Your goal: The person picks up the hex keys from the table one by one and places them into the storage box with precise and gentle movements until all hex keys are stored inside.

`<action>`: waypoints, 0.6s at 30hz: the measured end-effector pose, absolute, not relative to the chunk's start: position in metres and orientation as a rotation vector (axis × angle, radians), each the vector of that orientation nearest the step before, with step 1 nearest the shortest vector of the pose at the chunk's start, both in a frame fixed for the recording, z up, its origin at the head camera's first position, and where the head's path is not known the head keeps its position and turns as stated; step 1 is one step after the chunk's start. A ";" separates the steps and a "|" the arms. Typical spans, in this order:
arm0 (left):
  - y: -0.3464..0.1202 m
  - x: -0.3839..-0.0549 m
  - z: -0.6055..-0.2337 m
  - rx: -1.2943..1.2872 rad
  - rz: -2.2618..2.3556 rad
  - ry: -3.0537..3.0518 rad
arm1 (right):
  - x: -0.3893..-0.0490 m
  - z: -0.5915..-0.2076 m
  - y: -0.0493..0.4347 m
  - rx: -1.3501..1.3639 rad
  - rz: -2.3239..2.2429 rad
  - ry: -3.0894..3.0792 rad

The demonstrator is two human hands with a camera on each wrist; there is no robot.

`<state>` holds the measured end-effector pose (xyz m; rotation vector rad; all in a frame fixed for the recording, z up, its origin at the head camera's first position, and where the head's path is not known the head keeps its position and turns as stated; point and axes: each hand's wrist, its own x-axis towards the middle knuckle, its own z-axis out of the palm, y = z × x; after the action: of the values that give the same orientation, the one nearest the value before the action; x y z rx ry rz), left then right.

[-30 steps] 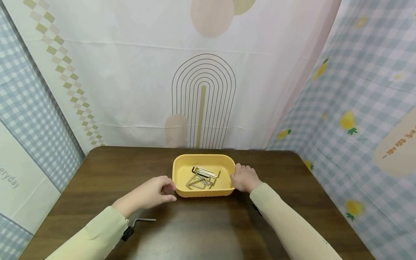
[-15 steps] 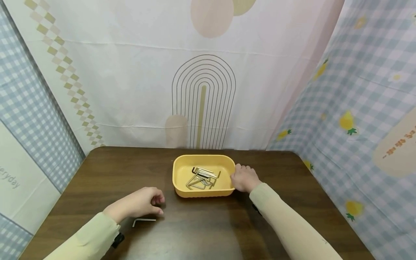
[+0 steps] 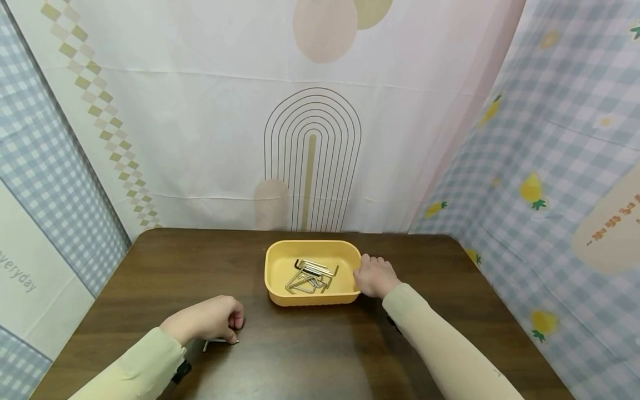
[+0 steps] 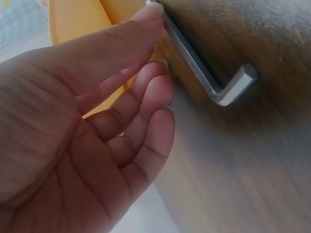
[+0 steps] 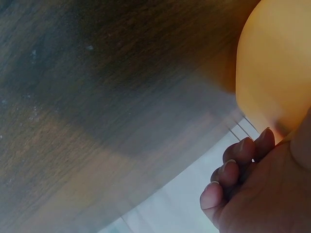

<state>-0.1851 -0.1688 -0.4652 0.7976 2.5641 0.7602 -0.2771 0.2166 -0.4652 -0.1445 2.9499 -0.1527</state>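
Observation:
An L-shaped silver hex key lies on the dark wooden table at the front left. My left hand is down at the end of its long arm, the thumb tip over that end and the fingers curled; the index fingertip is hidden behind the thumb. Farther back stands a yellow plastic bin with several hex keys, brass-coloured, silver and black, heaped inside. At the bin's right end my right hand grips the wall, fingers on the outer side.
A pale printed curtain hangs behind the table's back edge. Blue checked cloth with lemon prints hangs along the right side. Black wrist straps show beneath both sleeves.
My left hand has moved from beside the bin's left end back and down toward me, onto the loose hex key. My right hand stays on the bin, which has not moved.

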 end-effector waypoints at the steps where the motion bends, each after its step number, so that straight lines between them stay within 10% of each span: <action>1: -0.169 -0.185 -0.466 0.794 0.757 2.564 | -0.277 -0.465 0.216 -0.145 -0.154 2.950; 18: -0.167 -0.186 -0.471 0.771 0.657 2.620 | -0.276 -0.463 0.216 -0.137 -0.164 2.948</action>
<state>-0.1858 -0.1666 -0.4711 0.7706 2.6202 0.6571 -0.2758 0.2157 -0.4627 -0.1367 2.9482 -0.1642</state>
